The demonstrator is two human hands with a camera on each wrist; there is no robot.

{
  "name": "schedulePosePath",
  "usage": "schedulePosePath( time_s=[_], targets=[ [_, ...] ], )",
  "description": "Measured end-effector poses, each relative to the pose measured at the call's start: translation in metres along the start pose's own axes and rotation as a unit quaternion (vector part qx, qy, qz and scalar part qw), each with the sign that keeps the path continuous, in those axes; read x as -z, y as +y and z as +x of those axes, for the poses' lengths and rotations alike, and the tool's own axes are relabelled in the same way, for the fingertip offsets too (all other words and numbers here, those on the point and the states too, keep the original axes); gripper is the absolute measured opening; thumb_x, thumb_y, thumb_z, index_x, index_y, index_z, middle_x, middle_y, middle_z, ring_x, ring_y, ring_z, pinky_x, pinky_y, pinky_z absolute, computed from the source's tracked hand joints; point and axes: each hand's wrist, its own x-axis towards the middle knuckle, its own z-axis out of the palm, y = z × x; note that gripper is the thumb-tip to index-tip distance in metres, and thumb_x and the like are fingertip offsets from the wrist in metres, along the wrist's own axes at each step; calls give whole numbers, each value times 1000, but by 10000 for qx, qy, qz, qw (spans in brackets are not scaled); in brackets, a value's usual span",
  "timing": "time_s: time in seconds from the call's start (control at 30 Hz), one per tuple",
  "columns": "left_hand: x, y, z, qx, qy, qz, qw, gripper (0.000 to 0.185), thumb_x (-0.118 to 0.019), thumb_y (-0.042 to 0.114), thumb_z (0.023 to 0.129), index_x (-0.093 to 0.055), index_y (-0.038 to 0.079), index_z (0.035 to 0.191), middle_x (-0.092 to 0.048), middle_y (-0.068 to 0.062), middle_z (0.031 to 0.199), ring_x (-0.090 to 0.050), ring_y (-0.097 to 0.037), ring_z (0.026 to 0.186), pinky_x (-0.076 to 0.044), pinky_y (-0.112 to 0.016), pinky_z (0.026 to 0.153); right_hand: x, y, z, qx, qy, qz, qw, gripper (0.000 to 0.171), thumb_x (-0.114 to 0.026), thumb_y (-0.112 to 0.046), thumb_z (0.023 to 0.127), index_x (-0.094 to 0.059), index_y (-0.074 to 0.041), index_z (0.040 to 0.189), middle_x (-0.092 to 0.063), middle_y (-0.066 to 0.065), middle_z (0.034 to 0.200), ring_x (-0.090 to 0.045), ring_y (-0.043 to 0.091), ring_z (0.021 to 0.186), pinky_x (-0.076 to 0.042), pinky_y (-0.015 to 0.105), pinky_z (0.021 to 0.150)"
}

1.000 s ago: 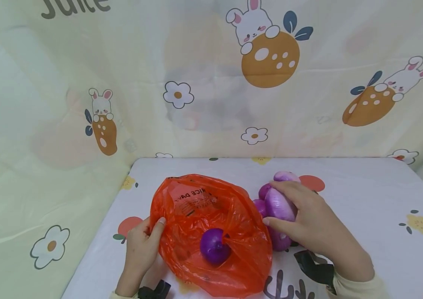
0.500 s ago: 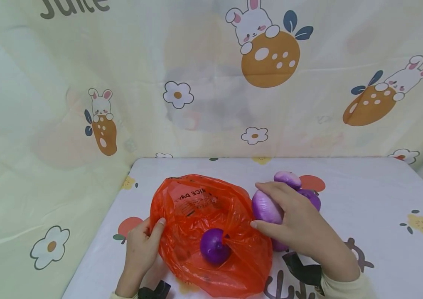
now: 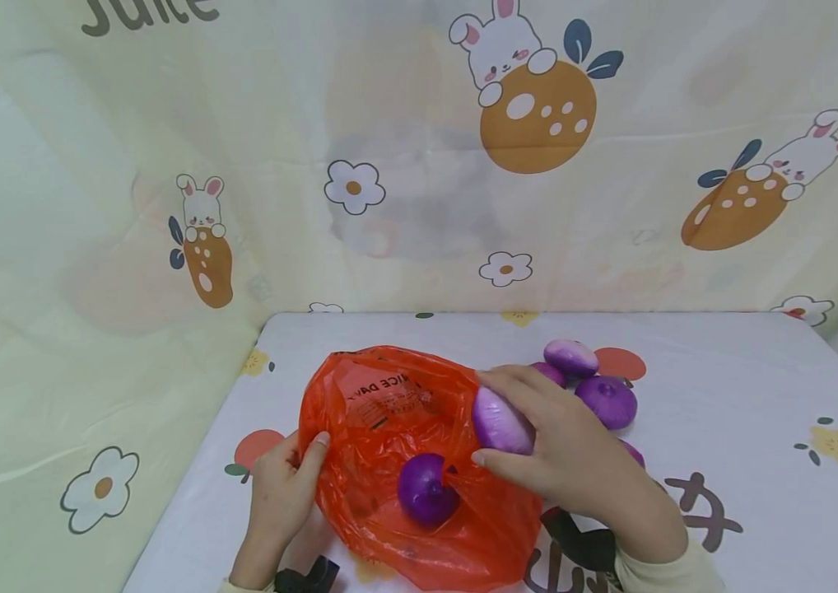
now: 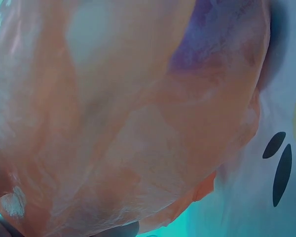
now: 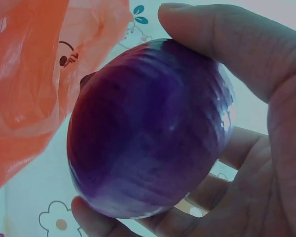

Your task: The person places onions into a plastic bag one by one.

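An orange plastic bag lies open on the table, and one purple onion sits inside it. My left hand pinches the bag's left rim. My right hand grips a second purple onion at the bag's right edge, over its mouth; in the right wrist view that onion fills the frame between thumb and fingers, with the bag to its left. More purple onions lie loose on the table behind my right hand.
The table wears a white cloth printed with flowers and letters. A cartoon rabbit curtain hangs close behind it and along the left side. Open cloth lies to the right of the onions.
My right hand has lifted one onion off the pile and carried it left to the bag's edge. The left hand and bag have stayed put.
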Motion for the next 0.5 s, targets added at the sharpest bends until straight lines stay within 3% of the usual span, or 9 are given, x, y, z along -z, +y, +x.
schedulePosePath(
  time_s=[0.5],
  targets=[
    [0,-1,1,93,-28,-23,10000,28,-65,32,104,-77,7,112,-74,-2,81,-63,-20,66,-58,-24,64,-14,-10,9,265,-255,11,9993,74,-87,-38,85,-58,-16,149,-58,8,145,-65,29,121,-62,48,87]
  ],
)
